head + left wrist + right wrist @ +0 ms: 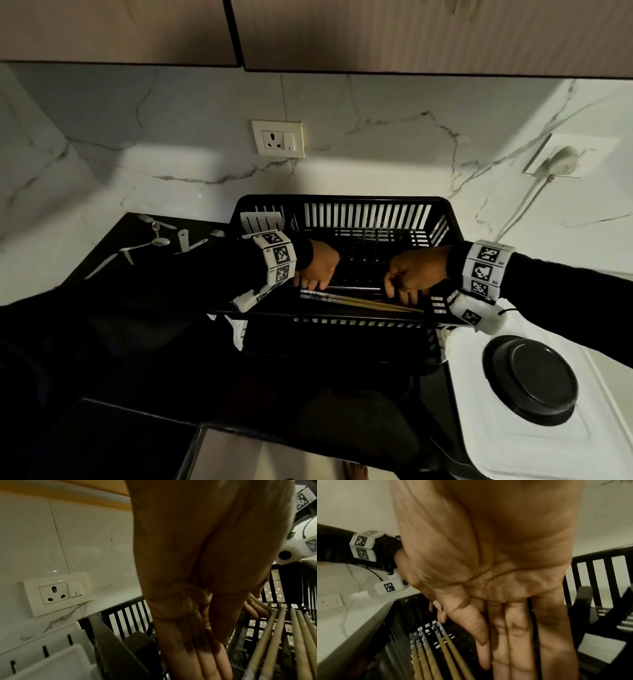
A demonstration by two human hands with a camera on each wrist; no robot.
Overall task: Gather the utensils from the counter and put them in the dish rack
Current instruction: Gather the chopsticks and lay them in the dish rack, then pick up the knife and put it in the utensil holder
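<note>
A black slatted dish rack point(342, 199) stands on the counter against the marble wall. Several wooden chopsticks point(363, 301) with patterned ends lie along its front floor, and show in the wrist views too point(274, 642) point(436, 655). Both of my hands reach down into the rack. My left hand point(310, 283) is over the patterned ends, its fingers straight point(197, 649). My right hand point(402, 296) is over the thin ends, palm flat and fingers straight point(513, 649). Neither hand holds anything. Steel forks, spoons and a knife point(154, 240) lie on the dark counter, far left.
A white slotted cutlery holder point(260, 221) sits in the rack's back left corner. A black round lid point(534, 377) lies on a white surface at the right. A wall socket point(277, 138) is above the rack, and a plugged cord point(565, 157) hangs at the right.
</note>
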